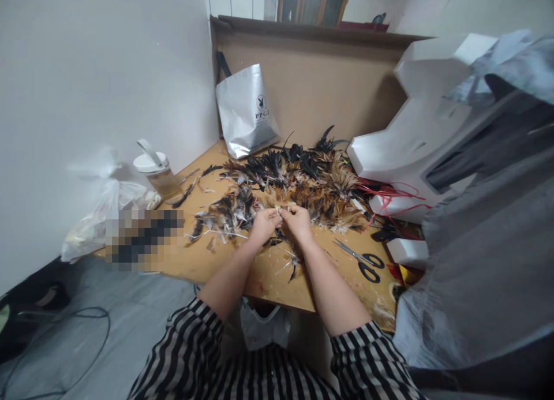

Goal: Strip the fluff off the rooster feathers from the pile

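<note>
My left hand [266,222] and my right hand [298,220] meet over the front of the feather pile, fingertips pinched together. A small pale bit shows between them, too small to name; brown feathers lie right behind the fingers, and I cannot tell whether one is held. Around and beyond my hands spread brown and black feathers [333,206], many with pale fluffy bases. A farther row of darker feathers [277,163] lies behind. Loose feather scraps [294,264] are scattered below my right wrist. To the right of that forearm rest scissors [363,261] with black handles, blades apart.
On the wooden table [277,287] a silver bag [246,114] leans against a cardboard panel [329,82]. A lidded drink cup [158,175] and a plastic bag [108,209] stand left. White foam [389,137], red strings [398,195] and grey cloth [489,261] crowd the right.
</note>
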### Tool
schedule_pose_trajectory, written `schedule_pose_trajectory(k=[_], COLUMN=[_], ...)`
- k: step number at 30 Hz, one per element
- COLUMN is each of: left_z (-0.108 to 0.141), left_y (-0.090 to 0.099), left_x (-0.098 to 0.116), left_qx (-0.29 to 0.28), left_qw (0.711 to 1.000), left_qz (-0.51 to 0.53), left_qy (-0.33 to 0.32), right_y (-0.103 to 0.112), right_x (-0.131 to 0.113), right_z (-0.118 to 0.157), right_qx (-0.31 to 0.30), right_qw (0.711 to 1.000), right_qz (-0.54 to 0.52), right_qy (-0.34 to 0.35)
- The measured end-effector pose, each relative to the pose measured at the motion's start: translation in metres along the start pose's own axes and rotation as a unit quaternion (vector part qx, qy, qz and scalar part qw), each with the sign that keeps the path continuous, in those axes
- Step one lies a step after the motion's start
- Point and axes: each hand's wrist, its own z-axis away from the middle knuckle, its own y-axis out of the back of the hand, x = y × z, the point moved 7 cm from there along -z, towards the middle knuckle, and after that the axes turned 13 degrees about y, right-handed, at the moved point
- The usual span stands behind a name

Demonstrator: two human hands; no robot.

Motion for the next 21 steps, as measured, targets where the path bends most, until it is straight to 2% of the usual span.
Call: schedule_pose_trajectory(k=[7, 11, 15, 18, 21], left_z=[-0.003, -0.005, -0.001, 0.003, 0.005], left_y=[0.011, 0.019, 0.018, 0.015, 0.013], left_x=[-0.004, -0.010, -0.011, -0.010, -0.009], left_qx=[0.049, 0.067, 0.040, 0.010, -0.014], left_qw=[0.998, 0.997, 0.994, 0.992, 0.992], left_qz=[-0.040, 0.016, 0.072, 0.090, 0.094], left_qy=[-0.026, 0.032, 0.073, 0.087, 0.086], right_y=[-0.003, -0.012, -0.014, -0.012, -0.006], right_x=[-0.002, 0.002, 0.005, 0.006, 0.004], right_z=[0.000, 0.001, 0.003, 0.004, 0.004], right_qx=[0.008, -0.024, -0.029, -0.026, -0.005], right_qw=[1.000, 0.990, 0.956, 0.949, 0.959], right_qz=[0.006, -0.132, -0.269, -0.285, -0.257], right_qy=[0.000, -0.050, -0.114, -0.136, -0.122])
